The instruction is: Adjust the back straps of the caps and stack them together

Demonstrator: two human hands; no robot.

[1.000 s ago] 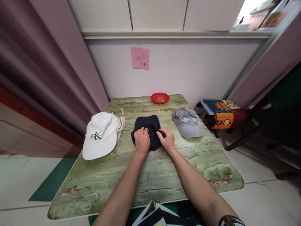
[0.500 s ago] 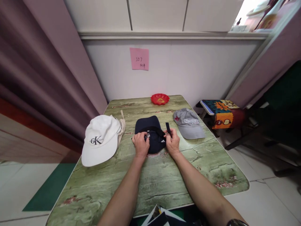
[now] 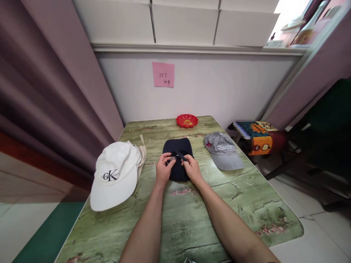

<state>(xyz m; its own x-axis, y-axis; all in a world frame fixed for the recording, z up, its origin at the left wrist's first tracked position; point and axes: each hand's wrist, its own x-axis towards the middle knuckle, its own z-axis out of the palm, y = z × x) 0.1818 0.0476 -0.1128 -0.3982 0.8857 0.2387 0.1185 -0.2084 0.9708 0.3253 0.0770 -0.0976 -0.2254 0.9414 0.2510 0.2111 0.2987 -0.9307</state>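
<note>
A navy baseball cap (image 3: 178, 145) lies on the table between my hands, its brim toward the wall. My left hand (image 3: 164, 168) is closed on the left side of its back, thumb and fingers at a small metal buckle (image 3: 172, 159). My right hand (image 3: 192, 169) pinches the cap's dark strap (image 3: 181, 155), whose free end points up and left near the buckle. I cannot tell whether the strap touches the buckle. To the left sits a white cap (image 3: 115, 171) with black "CK" letters, and to the right a grey cap (image 3: 223, 151) with white lettering.
A scalloped red dish (image 3: 187, 121) stands at the back of the green wood-patterned table (image 3: 192, 226). A beige cloth piece (image 3: 142, 155) shows behind the white cap. Past the right edge is a stool with a colourful cover (image 3: 261, 140). A pink note (image 3: 163, 75) hangs on the wall.
My right hand has moved left with the strap, bringing its end close to the buckle. The left hand stays at the buckle, its fingers shifted. The camera view has tilted slightly up.
</note>
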